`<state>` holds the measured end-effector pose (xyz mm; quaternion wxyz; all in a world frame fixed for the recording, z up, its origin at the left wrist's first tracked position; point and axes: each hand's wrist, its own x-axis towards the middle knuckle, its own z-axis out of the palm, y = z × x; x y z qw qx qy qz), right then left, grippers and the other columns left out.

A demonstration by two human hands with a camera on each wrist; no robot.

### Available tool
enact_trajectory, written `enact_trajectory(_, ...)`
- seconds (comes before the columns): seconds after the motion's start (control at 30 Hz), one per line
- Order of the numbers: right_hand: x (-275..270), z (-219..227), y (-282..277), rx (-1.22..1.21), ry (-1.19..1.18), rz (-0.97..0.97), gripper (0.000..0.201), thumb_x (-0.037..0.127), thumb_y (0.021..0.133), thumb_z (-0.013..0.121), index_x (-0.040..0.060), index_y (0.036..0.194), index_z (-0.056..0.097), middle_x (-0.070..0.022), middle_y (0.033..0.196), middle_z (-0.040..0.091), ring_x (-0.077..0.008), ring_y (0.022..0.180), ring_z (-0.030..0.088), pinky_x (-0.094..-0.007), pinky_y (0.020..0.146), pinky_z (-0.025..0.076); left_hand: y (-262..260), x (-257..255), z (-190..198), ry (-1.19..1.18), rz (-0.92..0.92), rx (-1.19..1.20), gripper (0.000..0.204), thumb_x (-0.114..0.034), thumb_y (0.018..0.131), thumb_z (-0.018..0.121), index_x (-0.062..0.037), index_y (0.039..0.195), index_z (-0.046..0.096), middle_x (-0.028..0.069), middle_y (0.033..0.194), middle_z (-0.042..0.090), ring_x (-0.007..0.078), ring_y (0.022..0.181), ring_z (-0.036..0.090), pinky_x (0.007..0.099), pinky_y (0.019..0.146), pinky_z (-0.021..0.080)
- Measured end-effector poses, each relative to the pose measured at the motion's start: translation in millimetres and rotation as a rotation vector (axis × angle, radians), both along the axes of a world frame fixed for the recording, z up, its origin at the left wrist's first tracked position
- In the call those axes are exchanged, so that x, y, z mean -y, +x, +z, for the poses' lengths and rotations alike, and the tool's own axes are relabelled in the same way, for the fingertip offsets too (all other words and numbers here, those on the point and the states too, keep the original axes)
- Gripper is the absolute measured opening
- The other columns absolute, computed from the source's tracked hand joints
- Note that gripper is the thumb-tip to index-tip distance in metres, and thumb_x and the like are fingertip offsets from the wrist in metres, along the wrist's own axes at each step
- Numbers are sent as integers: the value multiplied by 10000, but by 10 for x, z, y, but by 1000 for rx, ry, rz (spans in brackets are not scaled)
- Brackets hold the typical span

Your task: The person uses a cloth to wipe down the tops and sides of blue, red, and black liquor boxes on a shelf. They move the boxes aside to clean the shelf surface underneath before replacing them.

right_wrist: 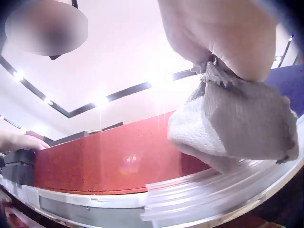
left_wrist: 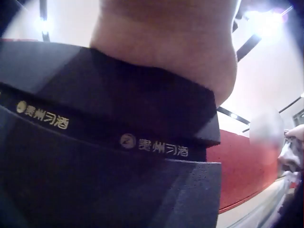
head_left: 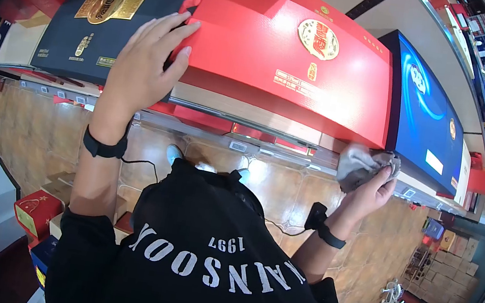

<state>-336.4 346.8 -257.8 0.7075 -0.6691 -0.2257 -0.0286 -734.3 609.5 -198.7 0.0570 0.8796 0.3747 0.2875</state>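
Note:
A large red gift box (head_left: 253, 40) with a round gold emblem lies on the shelf in front of me. My left hand (head_left: 149, 62) rests at its left end, fingertips on the red edge and palm over the neighbouring dark box (head_left: 102, 18). In the left wrist view that dark box (left_wrist: 109, 185) shows gold lettering along its side, below the hand (left_wrist: 166, 42). My right hand (head_left: 375, 187) grips a crumpled grey cloth (head_left: 360, 166) at the red box's lower right corner. In the right wrist view the cloth (right_wrist: 237, 121) hangs from the fingers, close to the shelf's front edge.
A blue box (head_left: 430, 110) stands right of the red one. Price tags line the shelf's front edge (head_left: 237, 146). Behind me are a small red box (head_left: 39, 212) at the left and stacked cartons (head_left: 446, 276) at the far right. Cables run from both wristbands.

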Motion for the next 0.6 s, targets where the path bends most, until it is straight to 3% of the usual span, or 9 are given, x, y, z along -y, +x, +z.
enact_trajectory(0.13, -182, -174, -58, -108, 28, 11, 316, 206, 1162, 619, -7, 1393, 649, -81, 1245, 745, -165, 1120, 703, -340, 1003, 566, -5, -28, -48, -48, 25, -68, 481, -233, 1077, 623, -117, 1544, 648, 167, 1631, 589, 401, 1494, 546, 488, 1262, 407)
enact_trajectory(0.2, -310, -156, -284, -102, -16, 39, 354, 216, 1149, 640, -10, 1419, 613, -92, 1266, 720, -173, 1151, 678, -352, 1023, 549, 26, -26, -57, -5, 37, -47, 454, -283, 1067, 650, -132, 1494, 681, 155, 1577, 632, 401, 1434, 588, 497, 1229, 451)
enact_trajectory(0.27, -380, -159, -500, -93, -71, 47, 461, 215, 1120, 678, -11, 1492, 526, -131, 1404, 634, -198, 1259, 624, -370, 1094, 503, 23, -25, -62, -12, 46, -53, 456, -280, 1067, 647, -129, 1496, 679, 152, 1582, 629, 401, 1436, 587, 496, 1231, 450)
enact_trajectory(0.33, -425, -220, -672, 58, -165, 40, 526, 181, 1108, 689, -22, 1544, 475, -124, 1399, 644, -184, 1250, 634, -367, 1110, 507, 13, -24, -55, -33, 59, -72, 468, -266, 1074, 630, -128, 1520, 664, 153, 1604, 613, 397, 1460, 572, 487, 1248, 429)
enact_trajectory(0.4, -510, -127, -945, 81, -115, 212, 545, 175, 1092, 701, -26, 1536, 456, -162, 1423, 584, -242, 1322, 587, -432, 1165, 458, -4, -41, -67, -47, 49, -100, 479, -240, 1089, 603, -126, 1552, 642, 159, 1637, 588, 390, 1498, 548, 472, 1271, 398)
enact_trajectory(0.43, -519, -322, -909, 238, -142, 212, 556, 87, 1049, 705, -49, 1528, 455, -220, 1453, 530, -324, 1413, 510, -490, 1201, 406, -5, -39, -53, -44, 34, -98, 471, -256, 1104, 589, -123, 1553, 641, 158, 1637, 590, 383, 1505, 549, 469, 1268, 403)
enact_trajectory(0.47, -506, -65, -973, 602, -450, 208, 585, 14, 1004, 697, -73, 1530, 456, -270, 1485, 471, -410, 1451, 440, -529, 1213, 370, -1, -41, -62, -49, 36, -95, 470, -263, 1108, 587, -127, 1554, 641, 157, 1637, 591, 382, 1507, 549, 469, 1268, 405)
enact_trajectory(0.53, -570, -155, -1077, 625, -367, 223, 646, -9, 969, 703, -71, 1560, 450, -278, 1479, 463, -445, 1418, 437, -550, 1201, 369, -4, -42, -75, -58, 45, -93, 467, -277, 1115, 583, -134, 1557, 640, 154, 1636, 594, 380, 1511, 549, 469, 1266, 409)
enact_trajectory(0.6, -539, -258, -1023, 719, -392, 218, 697, -7, 989, 692, -57, 1626, 413, -317, 1589, 418, -478, 1507, 402, -576, 1252, 340, 5, -33, -75, -65, 58, -90, 466, -295, 1112, 593, -150, 1551, 646, 144, 1629, 602, 380, 1505, 554, 473, 1262, 416)
